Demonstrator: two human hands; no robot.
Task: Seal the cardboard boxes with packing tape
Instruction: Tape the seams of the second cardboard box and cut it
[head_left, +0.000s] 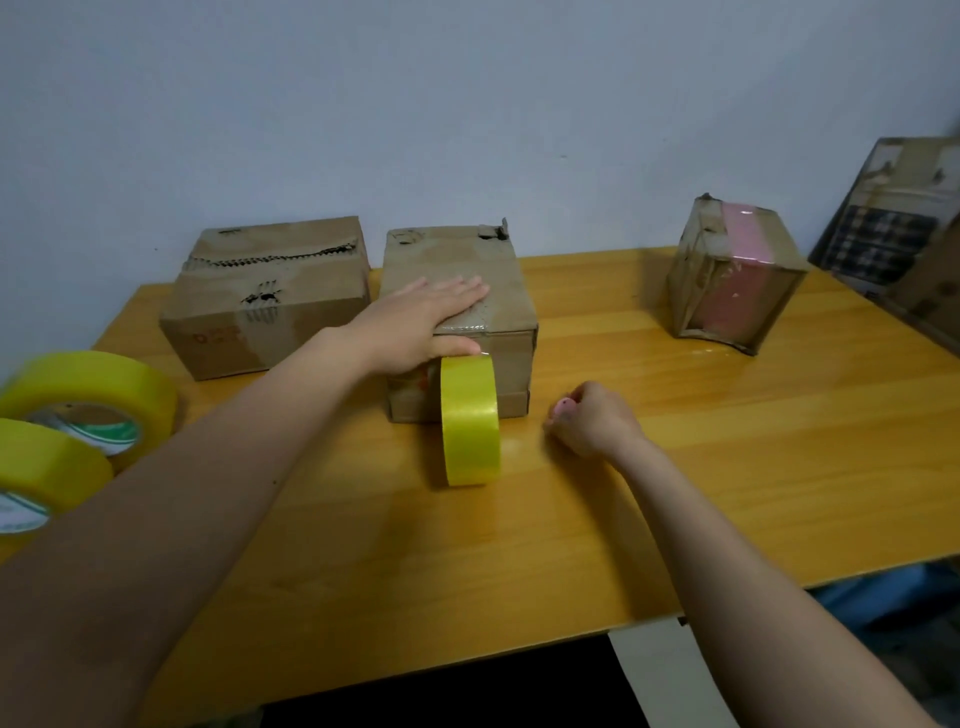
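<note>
Your left hand (415, 322) presses flat on the middle cardboard box (457, 322), yellow tape roll (470, 421) hanging attached; right fingers (563, 415) pinch something small, pink. Left brown box (270, 296) looks unsealed.

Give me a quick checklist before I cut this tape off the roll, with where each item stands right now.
1. Box held steady: ok, left hand lies flat on top of the middle box.
2. Tape laid over the top: ok, a clear glossy strip reaches the front edge.
3. Roll still attached: ok, yellow tape roll stands on edge against the box front, on the table.
4. Cutter ready: cannot tell, right hand grips a small pink item; no blade visible.
5. Strip pressed down the front face: cannot tell, roll hides it.
</note>
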